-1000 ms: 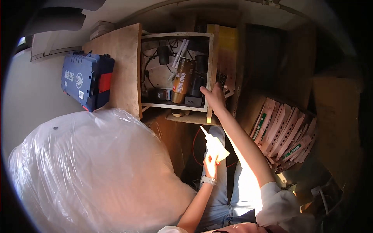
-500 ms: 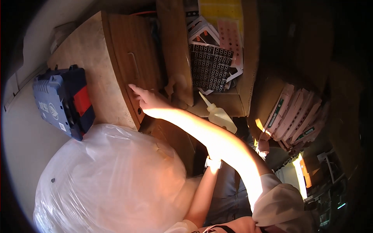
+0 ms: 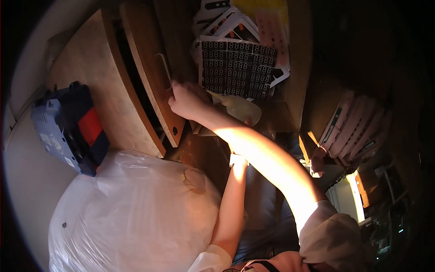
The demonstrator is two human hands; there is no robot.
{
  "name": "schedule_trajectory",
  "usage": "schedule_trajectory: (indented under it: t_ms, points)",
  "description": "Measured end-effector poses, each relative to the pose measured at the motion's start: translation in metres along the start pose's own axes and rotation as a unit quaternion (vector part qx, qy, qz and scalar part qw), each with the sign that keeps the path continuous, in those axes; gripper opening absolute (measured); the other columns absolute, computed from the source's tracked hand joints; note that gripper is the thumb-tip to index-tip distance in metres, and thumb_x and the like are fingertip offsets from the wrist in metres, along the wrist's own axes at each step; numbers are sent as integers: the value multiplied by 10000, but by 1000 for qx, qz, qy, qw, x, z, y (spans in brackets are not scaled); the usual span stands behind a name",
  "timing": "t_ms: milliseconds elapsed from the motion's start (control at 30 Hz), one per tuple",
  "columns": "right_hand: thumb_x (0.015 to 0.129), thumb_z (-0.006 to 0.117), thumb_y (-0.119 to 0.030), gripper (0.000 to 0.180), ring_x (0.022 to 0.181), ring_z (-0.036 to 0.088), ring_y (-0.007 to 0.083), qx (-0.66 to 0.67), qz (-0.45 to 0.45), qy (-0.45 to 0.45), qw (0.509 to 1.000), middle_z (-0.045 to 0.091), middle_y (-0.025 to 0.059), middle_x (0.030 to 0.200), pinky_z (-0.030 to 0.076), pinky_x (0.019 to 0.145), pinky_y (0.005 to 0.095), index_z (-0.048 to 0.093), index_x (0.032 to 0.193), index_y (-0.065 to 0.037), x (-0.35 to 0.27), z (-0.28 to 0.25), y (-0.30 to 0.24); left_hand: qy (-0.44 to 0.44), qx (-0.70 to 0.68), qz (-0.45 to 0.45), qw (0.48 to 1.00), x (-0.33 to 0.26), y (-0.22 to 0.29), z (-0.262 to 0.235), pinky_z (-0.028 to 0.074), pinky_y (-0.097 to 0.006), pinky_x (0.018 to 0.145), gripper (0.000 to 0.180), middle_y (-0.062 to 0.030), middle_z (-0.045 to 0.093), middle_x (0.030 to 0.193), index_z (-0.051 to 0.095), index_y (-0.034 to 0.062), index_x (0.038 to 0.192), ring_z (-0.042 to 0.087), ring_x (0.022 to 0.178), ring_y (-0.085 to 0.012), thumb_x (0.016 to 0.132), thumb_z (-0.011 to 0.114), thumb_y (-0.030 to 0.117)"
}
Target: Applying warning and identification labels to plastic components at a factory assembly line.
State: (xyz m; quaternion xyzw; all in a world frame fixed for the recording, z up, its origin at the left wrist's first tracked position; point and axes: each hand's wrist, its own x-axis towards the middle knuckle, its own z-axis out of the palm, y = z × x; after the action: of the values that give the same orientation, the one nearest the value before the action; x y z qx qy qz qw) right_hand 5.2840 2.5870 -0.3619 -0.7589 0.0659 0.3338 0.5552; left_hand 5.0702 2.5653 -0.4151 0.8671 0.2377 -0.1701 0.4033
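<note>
In close at the drawer front (image 3: 152,86)!

Here now with the right grip (image 3: 185,102) curled by the lower end of the handle (image 3: 166,68); clenched on it or not, impossible to tell. Spotting a dark gap before the cabinet (image 3: 95,81). And grasping the pale squeeze bottle (image 3: 244,109) in the mostly hidden left grip (image 3: 248,121), near the digit displays (image 3: 238,68).

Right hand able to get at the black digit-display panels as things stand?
Probably yes, once off the handle: the right hand looks close by, and the digit-display panels lie face-up in the cardboard box, with only the squeeze bottle at their lower edge.
</note>
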Motion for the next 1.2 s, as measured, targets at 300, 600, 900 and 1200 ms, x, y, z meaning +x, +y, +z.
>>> schedule_trajectory:
  t_ms: [300,600,900,1200]
  points:
    - [710,563,-42,774,675,652,401,-39,9,15,999,639,274,717,549,648,449,201,1338,227,-20,5,12,22,174,-108,979,79,-10,-24,544,-445,694,357,-153,683,992,582,71,1113,672,860,-333,862,620,321]
    - [768,527,-32,424,852,643,367,-1,-155,34,987,659,198,923,525,764,453,580,1188,-32,-10,-22,108,2,369,-126,921,87,21,-49,530,-508,640,272,-177,679,884,589,98,1053,660,785,-386,857,593,286]
    - [802,511,-179,322,1305,422,229,-540,-363,-58,757,568,61,1293,219,1131,493,663,1075,-104,49,-19,181,56,283,-144,947,102,29,-59,526,-527,665,256,-217,667,908,614,121,1067,647,825,-414,872,557,276]
    - [885,503,-454,480,1352,326,200,-733,-206,-163,628,489,43,1382,200,1118,477,631,1192,-108,75,-27,128,59,236,-196,950,102,30,-70,529,-507,728,319,-216,663,952,640,137,1109,639,886,-410,855,568,316]
